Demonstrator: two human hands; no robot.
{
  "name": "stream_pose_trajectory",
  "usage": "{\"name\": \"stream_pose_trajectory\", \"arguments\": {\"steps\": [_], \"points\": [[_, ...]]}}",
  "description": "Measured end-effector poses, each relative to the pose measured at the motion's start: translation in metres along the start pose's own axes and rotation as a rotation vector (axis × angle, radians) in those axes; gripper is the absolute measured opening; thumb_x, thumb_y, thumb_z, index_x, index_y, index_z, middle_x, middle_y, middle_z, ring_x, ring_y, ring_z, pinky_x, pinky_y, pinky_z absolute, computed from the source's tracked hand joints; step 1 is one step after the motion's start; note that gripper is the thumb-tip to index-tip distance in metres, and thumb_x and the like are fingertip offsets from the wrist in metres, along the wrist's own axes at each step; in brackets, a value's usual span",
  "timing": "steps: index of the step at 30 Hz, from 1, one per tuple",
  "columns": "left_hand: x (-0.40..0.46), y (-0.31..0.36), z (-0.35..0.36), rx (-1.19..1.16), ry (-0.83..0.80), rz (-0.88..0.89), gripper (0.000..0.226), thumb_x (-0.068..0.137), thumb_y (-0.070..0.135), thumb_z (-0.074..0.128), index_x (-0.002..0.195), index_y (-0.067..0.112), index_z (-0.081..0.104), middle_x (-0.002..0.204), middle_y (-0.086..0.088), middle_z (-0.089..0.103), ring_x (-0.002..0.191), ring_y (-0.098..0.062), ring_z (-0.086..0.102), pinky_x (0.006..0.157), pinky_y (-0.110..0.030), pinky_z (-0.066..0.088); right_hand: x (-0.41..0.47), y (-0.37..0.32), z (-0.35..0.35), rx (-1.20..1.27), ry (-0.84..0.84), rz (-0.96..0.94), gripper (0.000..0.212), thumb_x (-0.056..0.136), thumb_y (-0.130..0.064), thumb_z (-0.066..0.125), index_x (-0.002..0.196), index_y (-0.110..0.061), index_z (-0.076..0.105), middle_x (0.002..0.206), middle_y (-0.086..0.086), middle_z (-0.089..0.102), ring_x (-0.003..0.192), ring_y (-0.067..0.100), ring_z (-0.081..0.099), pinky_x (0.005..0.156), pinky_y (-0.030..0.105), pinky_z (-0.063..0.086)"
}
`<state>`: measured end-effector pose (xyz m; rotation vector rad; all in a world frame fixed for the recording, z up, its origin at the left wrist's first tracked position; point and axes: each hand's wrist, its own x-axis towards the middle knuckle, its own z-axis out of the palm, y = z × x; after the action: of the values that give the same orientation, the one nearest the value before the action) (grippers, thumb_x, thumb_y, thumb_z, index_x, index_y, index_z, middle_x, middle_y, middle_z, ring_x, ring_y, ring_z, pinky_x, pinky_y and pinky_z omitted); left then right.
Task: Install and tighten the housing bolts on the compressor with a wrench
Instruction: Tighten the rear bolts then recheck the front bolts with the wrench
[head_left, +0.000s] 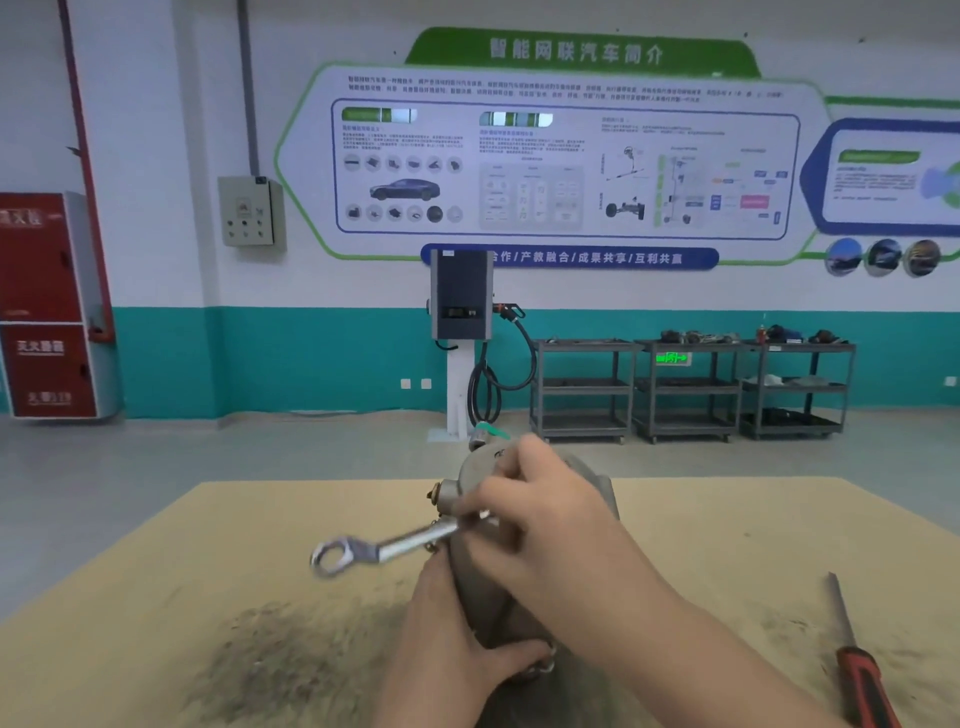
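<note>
Compressor (524, 545) on table (208, 545), left hand (457, 639) gripping its lower housing, right hand (540, 525) fingers pinching wrench (384, 550) shaft, ring end free at left

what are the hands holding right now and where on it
Right hand grips the wrench by its shank, ring end free. Left hand holds the compressor at its near side.

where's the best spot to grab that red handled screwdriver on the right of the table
Grip the red-and-black handled screwdriver by its thick handle, coming from above. It lies flat on the tan tabletop, apart from other items, dark shaft pointing away; the handle nearest the person.
</note>
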<state>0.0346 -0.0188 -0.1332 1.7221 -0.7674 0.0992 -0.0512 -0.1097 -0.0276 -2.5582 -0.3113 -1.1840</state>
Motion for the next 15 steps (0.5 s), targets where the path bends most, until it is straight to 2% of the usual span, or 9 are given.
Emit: {"name": "stream_pose_trajectory", "arguments": {"steps": [2,3,5,7,10,12,14,15], "points": [[-0.004,-0.004,0.001,0.013,0.006,-0.003,0.102,0.037,0.06,0.074,0.126,0.041,0.027,0.114,0.033,0.037,0.097,0.025,0.037,0.076,0.008,0.03,0.006,-0.002,0.003,-0.106,-0.006,0.006,0.014,0.087,-0.025,0.068,0.099,-0.029,0.074,0.083,-0.009,0.036,0.074,0.013,0.048,0.062,0.031,0.043],[-0.006,0.0,0.0,0.029,0.001,0.0,0.103,0.042,0.055,0.081,0.128,0.04,0.026,0.113,0.033,0.035,0.097,0.023,0.037,0.076,0.008,0.03,0.008,-0.005,0.003,-0.171,-0.014,0.006,0.013,0.087,-0.027,0.066,0.097,-0.031,0.074,0.08,-0.009,0.04,0.071,0.014,0.051,0.058,0.03,0.04],[-0.003,-0.003,-0.001,0.049,0.005,-0.007,0.098,0.056,0.037,0.091,0.13,0.038,0.025,0.112,0.033,0.034,0.097,0.021,0.038,0.077,0.007,0.031,0.008,-0.011,0.003,-0.288,0.0,-0.019,0.009,0.078,-0.029,0.067,0.082,-0.033,0.076,0.066,-0.01,0.05,0.054,0.015,0.055,0.044,0.025,0.038],[0.001,-0.008,-0.004,0.044,-0.026,-0.016,0.097,0.058,0.035,0.091,0.125,0.043,0.021,0.113,0.034,0.033,0.098,0.024,0.038,0.078,0.006,0.032,0.006,-0.012,0.004,-0.383,0.092,-0.101,0.006,0.069,-0.031,0.07,0.072,-0.032,0.074,0.054,-0.007,0.05,0.043,0.015,0.052,0.036,0.021,0.035],[0.003,-0.01,-0.004,0.066,-0.045,-0.038,0.097,0.039,0.061,0.081,0.115,0.052,0.022,0.113,0.037,0.034,0.097,0.037,0.032,0.077,0.005,0.033,0.001,-0.004,0.002,-0.385,0.277,-0.242,0.007,0.075,-0.023,0.073,0.078,-0.027,0.077,0.052,-0.005,0.049,0.046,0.017,0.049,0.039,0.025,0.035],[0.004,-0.015,-0.003,0.076,-0.05,-0.057,0.094,0.033,0.068,0.074,0.112,0.053,0.027,0.114,0.038,0.037,0.1,0.04,0.029,0.077,0.005,0.033,-0.002,0.001,-0.006,-0.335,0.386,-0.289,0.013,0.086,-0.022,0.065,0.084,-0.023,0.078,0.055,-0.004,0.055,0.049,0.018,0.052,0.044,0.027,0.038],[0.007,-0.021,0.0,0.058,-0.05,-0.07,0.087,0.036,0.061,0.082,0.11,0.048,0.037,0.111,0.036,0.05,0.105,0.034,0.038,0.078,0.004,0.036,-0.006,0.005,-0.015,-0.215,0.427,-0.248,0.019,0.091,-0.024,0.06,0.089,-0.021,0.078,0.063,-0.005,0.066,0.054,0.016,0.061,0.048,0.028,0.047],[0.008,-0.024,0.002,0.066,-0.042,-0.068,0.09,0.036,0.059,0.083,0.114,0.045,0.04,0.115,0.034,0.051,0.111,0.024,0.045,0.082,0.0,0.039,-0.009,0.005,-0.019,-0.064,0.449,-0.138,0.018,0.09,-0.022,0.061,0.09,-0.024,0.079,0.07,-0.008,0.071,0.06,0.012,0.066,0.052,0.031,0.053]]}}
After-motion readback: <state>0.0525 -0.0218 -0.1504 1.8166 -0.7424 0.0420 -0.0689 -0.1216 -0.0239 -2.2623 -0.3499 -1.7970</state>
